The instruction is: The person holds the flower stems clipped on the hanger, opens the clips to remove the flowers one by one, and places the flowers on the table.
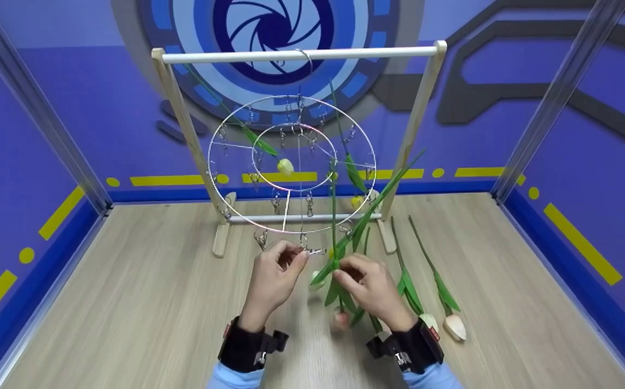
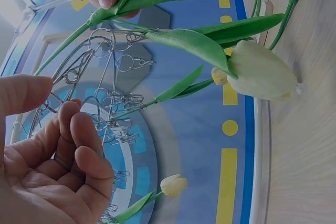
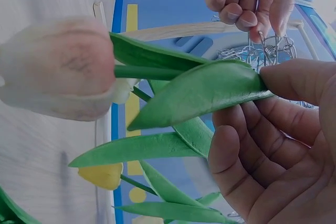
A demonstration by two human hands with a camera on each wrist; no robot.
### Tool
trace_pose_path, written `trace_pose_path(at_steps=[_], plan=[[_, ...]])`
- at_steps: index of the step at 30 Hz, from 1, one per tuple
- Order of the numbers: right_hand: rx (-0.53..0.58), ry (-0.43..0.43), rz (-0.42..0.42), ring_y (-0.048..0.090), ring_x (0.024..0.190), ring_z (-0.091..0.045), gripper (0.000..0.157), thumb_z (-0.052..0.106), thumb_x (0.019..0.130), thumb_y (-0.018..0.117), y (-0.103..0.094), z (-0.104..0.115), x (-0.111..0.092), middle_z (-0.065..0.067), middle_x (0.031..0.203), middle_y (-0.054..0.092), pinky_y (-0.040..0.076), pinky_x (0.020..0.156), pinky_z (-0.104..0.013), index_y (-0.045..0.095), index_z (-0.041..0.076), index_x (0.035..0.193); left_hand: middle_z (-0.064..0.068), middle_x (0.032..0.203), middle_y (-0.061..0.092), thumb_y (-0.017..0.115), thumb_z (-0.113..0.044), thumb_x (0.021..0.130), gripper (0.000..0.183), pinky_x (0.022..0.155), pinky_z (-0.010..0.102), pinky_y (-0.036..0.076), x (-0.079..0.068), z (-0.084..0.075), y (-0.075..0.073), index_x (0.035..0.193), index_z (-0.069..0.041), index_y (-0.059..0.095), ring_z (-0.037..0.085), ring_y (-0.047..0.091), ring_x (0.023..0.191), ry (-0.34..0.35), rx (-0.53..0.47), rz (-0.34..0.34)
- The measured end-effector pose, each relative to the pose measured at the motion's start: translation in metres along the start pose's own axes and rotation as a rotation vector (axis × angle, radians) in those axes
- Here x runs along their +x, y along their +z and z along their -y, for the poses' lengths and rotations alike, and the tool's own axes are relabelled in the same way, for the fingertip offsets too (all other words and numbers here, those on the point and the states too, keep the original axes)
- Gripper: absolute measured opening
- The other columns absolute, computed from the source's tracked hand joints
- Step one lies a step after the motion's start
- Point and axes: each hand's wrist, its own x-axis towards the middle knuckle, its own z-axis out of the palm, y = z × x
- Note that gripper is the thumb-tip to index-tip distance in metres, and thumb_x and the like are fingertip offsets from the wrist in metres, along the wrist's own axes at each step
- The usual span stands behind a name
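My left hand [image 1: 277,273] pinches a wire clip [image 1: 315,252] at the near edge of a round double-ring clip hanger [image 1: 286,210]. Beside it, my right hand [image 1: 374,286] holds an artificial tulip [image 3: 58,69] by its green stem and leaf, between thumb and fingers. That tulip's pinkish-white head points down, and its stem rises near the ring. Other tulips hang head down about the hanger: a pale yellow one [image 1: 285,166] at the inner ring, a yellow one [image 1: 356,202] at the right, and a white one [image 2: 262,71] close to my hands.
A wooden rack [image 1: 296,55] carries the hanger by its hook. Several bare clips [image 1: 276,202] dangle from the rings. On the table [image 1: 155,302], to the right, lie a pale pink tulip [image 1: 455,327] and a white tulip [image 1: 428,322]. Blue panels [image 1: 587,178] enclose the back and sides.
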Motion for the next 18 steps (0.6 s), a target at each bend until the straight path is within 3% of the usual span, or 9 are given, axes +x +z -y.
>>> trace_pose_path(at_steps=[9, 18], plan=[[0.004, 0.004, 0.0, 0.052, 0.067, -0.003, 0.003, 0.006, 0.095, 0.072, -0.007, 0.002, 0.001, 0.002, 0.083, 0.065, 0.046, 0.058, -0.021, 0.074, 0.004, 0.094, 0.001, 0.081, 0.065, 0.073, -0.01, 0.095, 0.008, 0.063, 0.02, 0.043, 0.0, 0.0, 0.001, 0.093, -0.002, 0.07, 0.009, 0.054, 0.07, -0.026, -0.015, -0.025], [-0.007, 0.027, -0.011, 0.061, 0.07, -0.006, 0.004, 0.004, 0.094, 0.073, -0.016, 0.001, 0.0, 0.003, 0.087, 0.07, 0.052, 0.063, -0.023, 0.075, 0.006, 0.097, 0.004, 0.088, 0.068, 0.072, -0.012, 0.096, 0.011, 0.069, 0.022, 0.048, 0.001, 0.003, 0.0, 0.101, -0.003, 0.072, 0.014, 0.061, 0.078, -0.064, -0.001, -0.076]])
